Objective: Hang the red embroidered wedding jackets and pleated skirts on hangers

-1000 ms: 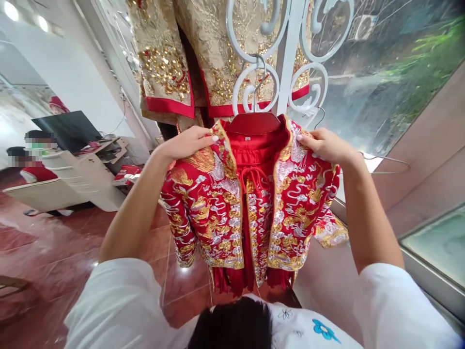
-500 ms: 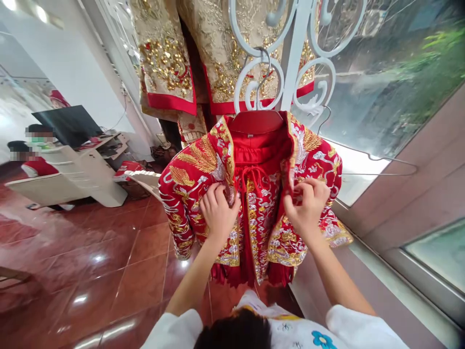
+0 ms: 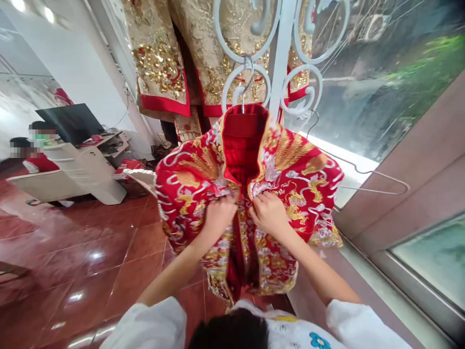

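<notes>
A red jacket [image 3: 298, 189] with gold and silver embroidery hangs in front of me from a metal hanger [image 3: 248, 80] hooked on a white scrolled frame. My left hand [image 3: 220, 213] is closed on one front edge of the jacket at chest height. Across the narrow gap, my right hand [image 3: 268, 211] grips the opposite front edge. Between the two edges a strip of the red embroidered garment underneath shows. The fingertips of both hands are partly hidden by the cloth.
The white scrolled metal frame [image 3: 285, 53] stands before gold sequined garments [image 3: 160, 63]. A bare wire hanger [image 3: 378, 188] sticks out at the right beside the window. Leftward are a desk with a dark monitor [image 3: 70, 127] and two people [image 3: 36, 157]. Reddish tiles [image 3: 109, 252] cover the floor.
Both hands have drawn the jacket's front edges together and toward me, narrowing the opening. The red tied cord and most of the inner garment are now covered.
</notes>
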